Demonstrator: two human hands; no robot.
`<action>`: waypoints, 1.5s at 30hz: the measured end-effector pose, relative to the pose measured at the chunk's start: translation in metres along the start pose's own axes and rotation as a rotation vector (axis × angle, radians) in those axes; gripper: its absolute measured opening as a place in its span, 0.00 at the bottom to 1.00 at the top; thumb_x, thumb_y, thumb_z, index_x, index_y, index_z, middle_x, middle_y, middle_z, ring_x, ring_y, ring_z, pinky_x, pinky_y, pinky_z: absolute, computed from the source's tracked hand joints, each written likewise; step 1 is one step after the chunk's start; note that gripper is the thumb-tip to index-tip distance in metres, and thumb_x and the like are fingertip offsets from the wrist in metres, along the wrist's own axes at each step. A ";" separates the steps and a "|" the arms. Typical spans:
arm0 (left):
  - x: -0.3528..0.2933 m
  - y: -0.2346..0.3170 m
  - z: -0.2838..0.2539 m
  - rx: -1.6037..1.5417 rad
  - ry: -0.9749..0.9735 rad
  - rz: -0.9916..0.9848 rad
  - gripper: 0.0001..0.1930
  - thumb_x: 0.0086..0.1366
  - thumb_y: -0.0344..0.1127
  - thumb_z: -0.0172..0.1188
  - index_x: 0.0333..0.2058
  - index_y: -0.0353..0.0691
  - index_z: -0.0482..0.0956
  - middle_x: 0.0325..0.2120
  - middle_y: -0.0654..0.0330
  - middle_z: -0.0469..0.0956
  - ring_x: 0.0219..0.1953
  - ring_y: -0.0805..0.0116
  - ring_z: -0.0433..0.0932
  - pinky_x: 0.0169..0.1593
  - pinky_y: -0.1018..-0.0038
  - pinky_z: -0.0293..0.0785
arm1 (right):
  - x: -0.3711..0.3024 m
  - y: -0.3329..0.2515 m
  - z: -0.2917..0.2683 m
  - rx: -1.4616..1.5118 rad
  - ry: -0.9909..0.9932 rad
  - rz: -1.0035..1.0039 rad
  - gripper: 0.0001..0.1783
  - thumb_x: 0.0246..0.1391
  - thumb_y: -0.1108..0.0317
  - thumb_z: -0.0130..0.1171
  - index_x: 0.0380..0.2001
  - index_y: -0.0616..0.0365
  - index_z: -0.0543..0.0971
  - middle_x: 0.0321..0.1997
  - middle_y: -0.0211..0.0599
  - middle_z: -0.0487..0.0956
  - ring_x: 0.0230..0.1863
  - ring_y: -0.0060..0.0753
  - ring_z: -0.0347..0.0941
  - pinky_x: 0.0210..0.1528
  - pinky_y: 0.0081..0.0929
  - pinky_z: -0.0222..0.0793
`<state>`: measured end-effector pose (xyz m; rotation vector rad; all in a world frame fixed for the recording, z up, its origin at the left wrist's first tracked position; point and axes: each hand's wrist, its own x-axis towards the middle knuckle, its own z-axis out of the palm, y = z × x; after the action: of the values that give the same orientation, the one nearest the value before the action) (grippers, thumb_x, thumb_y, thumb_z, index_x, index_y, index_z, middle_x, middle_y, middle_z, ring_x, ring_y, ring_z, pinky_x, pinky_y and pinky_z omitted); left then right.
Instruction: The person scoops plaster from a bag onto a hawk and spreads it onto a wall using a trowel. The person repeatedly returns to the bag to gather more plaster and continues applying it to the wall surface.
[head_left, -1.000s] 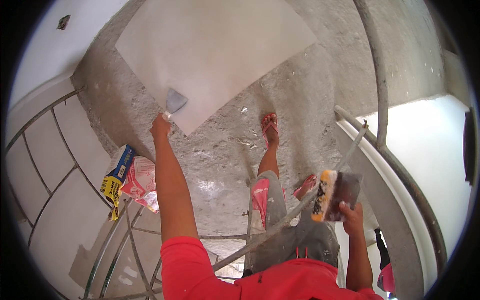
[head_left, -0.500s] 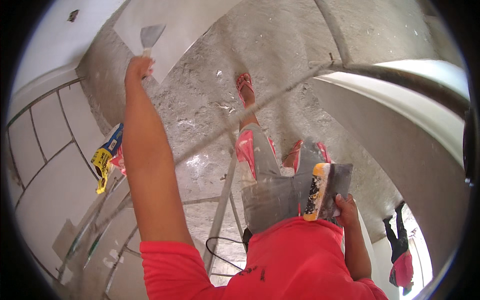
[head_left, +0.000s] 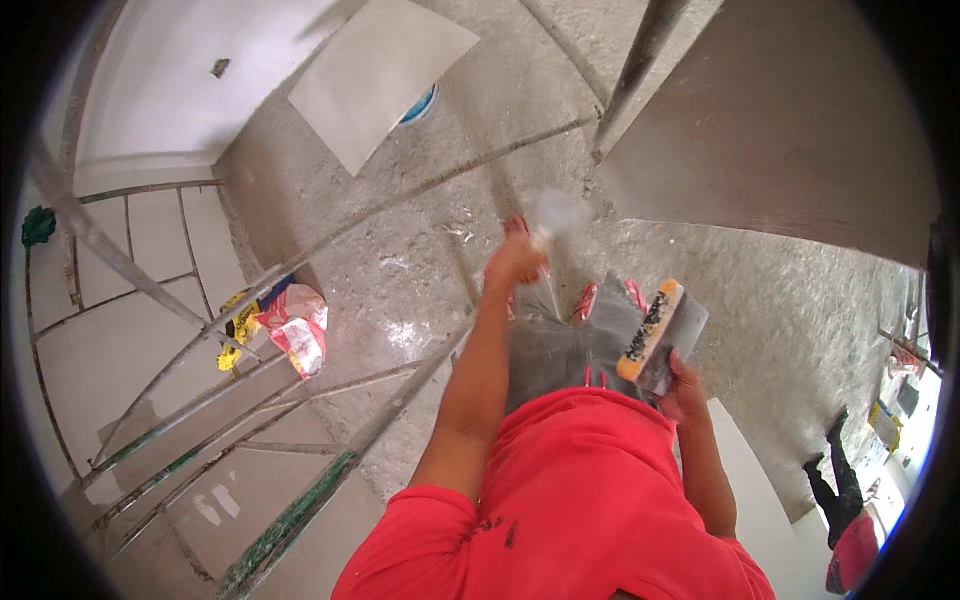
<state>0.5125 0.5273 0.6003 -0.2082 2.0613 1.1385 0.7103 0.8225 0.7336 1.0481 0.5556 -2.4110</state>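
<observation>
Near the centre of the frame, the left hand (head_left: 515, 264) is closed around the handle of a putty knife (head_left: 562, 215), its blade blurred. Right of centre, the right hand (head_left: 684, 394) grips a wide orange-backed spatula (head_left: 662, 338) by its grey blade, thumb on top. A crumpled red-and-white bag (head_left: 298, 325) lies at left.

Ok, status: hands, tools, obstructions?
Left hand: gripping blurred scraper. Right hand: holding wide orange-backed blade. Metal bars at left, neither hand touching them.

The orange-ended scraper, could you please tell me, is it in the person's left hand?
No, the right hand grips the orange-ended scraper; the left hand holds a blurred tool.
</observation>
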 end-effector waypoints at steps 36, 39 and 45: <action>0.001 0.031 0.052 0.834 -0.718 -0.381 0.20 0.65 0.47 0.41 0.48 0.40 0.70 0.45 0.59 0.73 0.46 0.60 0.71 0.49 0.67 0.66 | -0.089 0.074 -0.201 0.565 1.045 -0.650 0.12 0.44 0.67 0.60 0.32 0.63 0.75 0.30 0.41 0.77 0.31 0.37 0.75 0.31 0.40 0.71; 0.011 0.080 0.112 0.900 -0.697 -0.332 0.19 0.65 0.46 0.40 0.47 0.41 0.71 0.45 0.60 0.73 0.46 0.60 0.71 0.48 0.67 0.67 | -0.104 0.061 -0.240 0.051 1.180 -0.636 0.13 0.44 0.65 0.59 0.32 0.63 0.75 0.30 0.38 0.76 0.32 0.36 0.75 0.34 0.40 0.71; 0.046 0.155 0.268 1.387 -0.891 0.455 0.24 0.61 0.55 0.45 0.44 0.41 0.73 0.38 0.58 0.75 0.36 0.58 0.74 0.44 0.64 0.69 | -0.140 -0.003 -0.294 -0.121 1.202 -0.609 0.15 0.46 0.61 0.57 0.33 0.61 0.74 0.30 0.35 0.76 0.33 0.36 0.73 0.35 0.40 0.70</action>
<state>0.5520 0.8379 0.5864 1.2327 1.6006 -0.2231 0.9626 1.0129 0.6544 2.5044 1.5397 -1.8355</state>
